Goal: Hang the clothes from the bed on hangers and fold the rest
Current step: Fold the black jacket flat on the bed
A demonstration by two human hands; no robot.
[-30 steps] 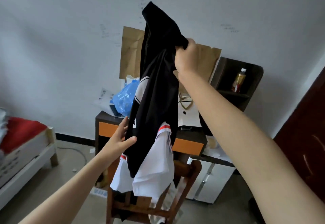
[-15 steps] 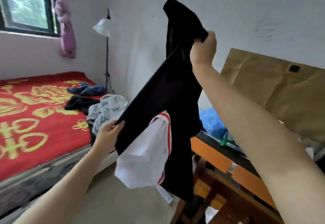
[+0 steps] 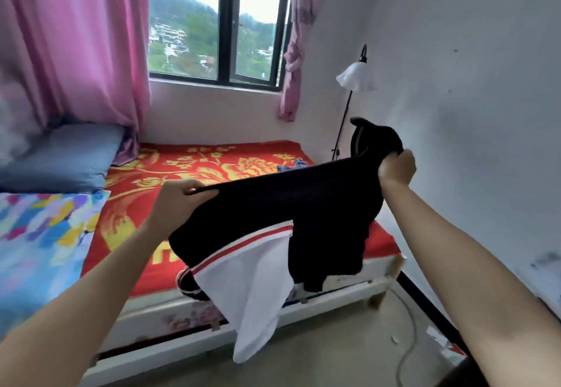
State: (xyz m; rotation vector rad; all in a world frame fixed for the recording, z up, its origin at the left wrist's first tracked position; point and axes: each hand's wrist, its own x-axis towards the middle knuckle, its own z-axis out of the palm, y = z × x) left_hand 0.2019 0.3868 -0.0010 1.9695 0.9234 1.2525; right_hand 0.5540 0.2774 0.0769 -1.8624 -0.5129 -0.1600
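Note:
I hold a black garment with a white, red-striped panel stretched between both hands in front of me, above the near edge of the bed. My left hand pinches its left end. My right hand grips its right end, slightly higher, with a black flap sticking up past the fist. The white part hangs down below the mattress edge. A small blue garment lies on the red and gold bedspread, mostly hidden behind the black cloth.
A blue pillow and a colourful quilt lie at the bed's left. A floor lamp stands in the right corner by the white wall. Pink curtains frame the window. A cable runs across the floor at right.
I have turned left from the desk and chair to face the bed and window. The garment went from hanging upright from my raised right hand to being stretched sideways, and my left hand took hold of it.

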